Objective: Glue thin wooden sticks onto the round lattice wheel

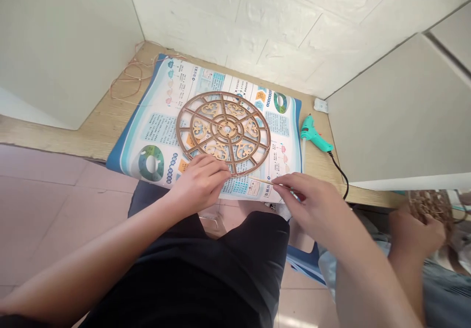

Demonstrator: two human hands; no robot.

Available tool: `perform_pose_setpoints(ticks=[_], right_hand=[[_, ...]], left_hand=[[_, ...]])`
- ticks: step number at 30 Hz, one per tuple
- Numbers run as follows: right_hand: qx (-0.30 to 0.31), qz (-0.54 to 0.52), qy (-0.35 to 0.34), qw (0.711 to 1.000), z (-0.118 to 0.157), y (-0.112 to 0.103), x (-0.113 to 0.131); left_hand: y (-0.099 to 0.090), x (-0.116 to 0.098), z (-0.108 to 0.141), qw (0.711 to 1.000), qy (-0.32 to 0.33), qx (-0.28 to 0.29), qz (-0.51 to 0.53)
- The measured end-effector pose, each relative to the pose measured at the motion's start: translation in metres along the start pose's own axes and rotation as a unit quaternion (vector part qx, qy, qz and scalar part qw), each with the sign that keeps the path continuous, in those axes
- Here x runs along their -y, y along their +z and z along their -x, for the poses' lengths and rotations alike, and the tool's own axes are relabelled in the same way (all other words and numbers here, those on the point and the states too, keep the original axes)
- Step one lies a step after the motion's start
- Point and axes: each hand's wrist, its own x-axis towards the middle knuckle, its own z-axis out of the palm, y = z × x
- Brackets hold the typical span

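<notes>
"Right hand (312, 205) clamped on something?"

"Yes. Counter (110, 119) carries a printed poster (127, 149), a fretted wooden wheel (223, 133) lying on it. Left hand (200, 183) sits at the wheel's rim, grip unclear. Right pinches a thin wooden stick (263, 180), fingers hiding its near end."

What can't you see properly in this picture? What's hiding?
All from the head camera:
The right end of the thin wooden stick: hidden by the right hand.
Part of the wooden wheel's rim: the lower edge is hidden by the left hand.
The small print on the paper poster: too small to read.
The woven bundle: partly hidden by another person's hand, and blurred.
</notes>
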Motion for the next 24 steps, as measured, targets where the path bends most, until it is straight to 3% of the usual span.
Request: perform_pose_setpoints(ticks=[4, 7, 11, 14, 16, 18, 22, 24], right_hand=[[-0.014, 0.107, -0.010, 0.994, -0.002, 0.028, 0.022], [-0.004, 0.100, -0.009, 0.995, 0.003, 0.034, 0.031], [-0.015, -0.094, 0.012, 0.995, 0.016, 0.046, 0.042], [-0.031, -0.319, 0.055, 0.945, 0.021, 0.063, 0.043], [-0.064, -0.436, 0.043, 0.897, 0.020, 0.075, 0.038], [-0.126, -0.483, 0.005, 0.867, 0.013, 0.085, 0.031], [-0.272, -0.474, -0.025, 0.837, -0.005, 0.099, 0.018], [-0.312, -0.436, -0.030, 0.844, -0.010, 0.103, 0.016]], left_hand=[[0.001, 0.000, 0.001, 1.000, -0.002, 0.000, -0.008], [0.001, 0.000, 0.001, 1.000, -0.002, -0.002, -0.008], [0.002, 0.001, 0.002, 1.000, 0.000, -0.007, -0.008], [0.002, 0.002, 0.002, 1.000, 0.001, -0.006, -0.002], [0.003, 0.002, 0.003, 1.000, 0.002, -0.003, -0.002], [0.003, 0.003, 0.003, 1.000, 0.004, -0.002, -0.003], [0.002, 0.003, 0.003, 1.000, 0.007, -0.006, -0.008], [0.002, 0.002, 0.002, 1.000, 0.007, -0.008, -0.010]])
